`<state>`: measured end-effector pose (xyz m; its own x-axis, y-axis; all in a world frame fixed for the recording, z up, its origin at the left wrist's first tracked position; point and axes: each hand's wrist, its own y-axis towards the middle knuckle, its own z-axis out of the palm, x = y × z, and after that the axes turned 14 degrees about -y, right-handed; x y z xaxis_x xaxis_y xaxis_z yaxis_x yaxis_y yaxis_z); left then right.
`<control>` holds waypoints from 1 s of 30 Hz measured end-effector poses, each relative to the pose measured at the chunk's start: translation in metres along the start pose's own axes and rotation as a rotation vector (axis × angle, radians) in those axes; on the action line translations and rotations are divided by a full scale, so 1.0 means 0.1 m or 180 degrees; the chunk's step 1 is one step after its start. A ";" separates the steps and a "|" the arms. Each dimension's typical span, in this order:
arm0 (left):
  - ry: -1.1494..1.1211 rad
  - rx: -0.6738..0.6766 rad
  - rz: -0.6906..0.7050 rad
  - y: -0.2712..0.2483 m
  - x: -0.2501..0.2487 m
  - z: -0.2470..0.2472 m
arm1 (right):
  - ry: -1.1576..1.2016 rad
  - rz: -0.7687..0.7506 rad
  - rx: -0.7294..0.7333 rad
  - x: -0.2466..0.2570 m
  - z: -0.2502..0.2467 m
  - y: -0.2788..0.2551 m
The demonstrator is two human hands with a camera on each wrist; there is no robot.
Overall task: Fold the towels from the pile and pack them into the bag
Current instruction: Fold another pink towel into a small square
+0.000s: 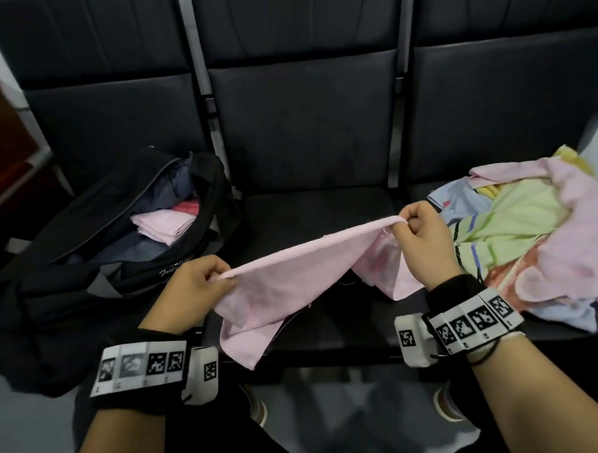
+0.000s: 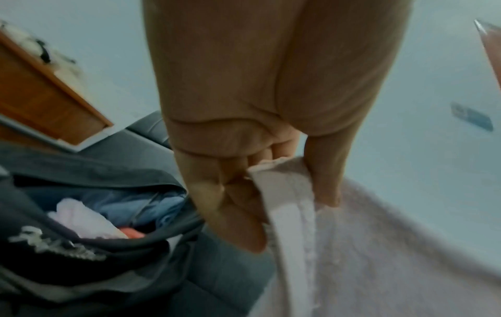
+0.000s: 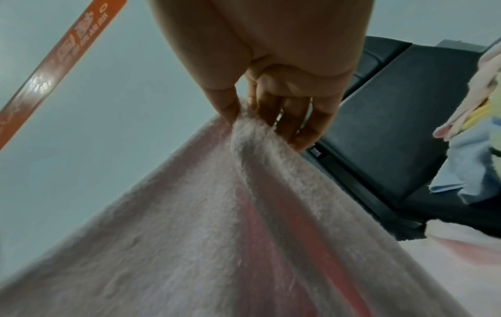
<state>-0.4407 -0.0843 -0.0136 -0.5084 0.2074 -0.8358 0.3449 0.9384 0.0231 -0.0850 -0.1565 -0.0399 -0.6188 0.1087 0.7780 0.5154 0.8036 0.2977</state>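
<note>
A pink towel (image 1: 286, 281) hangs stretched in the air over the middle seat, its top edge taut between my hands. My left hand (image 1: 204, 282) pinches the left corner, with the hem (image 2: 287, 193) caught between thumb and fingers. My right hand (image 1: 417, 231) pinches the right corner (image 3: 244, 126) higher up. The black bag (image 1: 96, 255) lies unzipped on the left seat, with a folded pink towel (image 1: 164, 225) and darker cloth inside. The pile of towels (image 1: 531, 236), pink, green, blue and striped, lies on the right seat.
A row of dark padded seats (image 1: 307, 123) with backrests runs across the view. A brown wooden cabinet (image 1: 2, 143) stands at the far left. My shoes (image 1: 446, 405) and the grey floor show below the seat edge.
</note>
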 end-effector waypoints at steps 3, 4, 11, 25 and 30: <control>-0.0654 -0.0108 0.0012 -0.03 0.00 -0.08 | -0.0003 0.0086 0.0060 -0.05 -0.03 0.01; -0.0851 -0.0217 -0.0012 -0.03 0.00 -0.09 | -0.0016 0.0074 0.0118 -0.07 -0.03 0.00; -0.1427 -0.0706 -0.0139 0.07 -0.23 0.28 | -0.0067 -0.0307 0.0763 0.13 0.11 -0.18; -0.0519 0.0761 0.0597 0.03 -0.76 1.13 | 0.0109 -0.0989 0.1405 0.29 0.19 -0.37; -0.0514 0.0447 0.0710 0.02 -0.74 1.15 | 0.0044 -0.1011 0.1452 0.18 0.20 -0.43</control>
<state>-0.3119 -0.1293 -0.0145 -0.2796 0.3468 -0.8953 0.5452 0.8249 0.1493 -0.1302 -0.1774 -0.0502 -0.6925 -0.1856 0.6971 -0.0062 0.9678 0.2516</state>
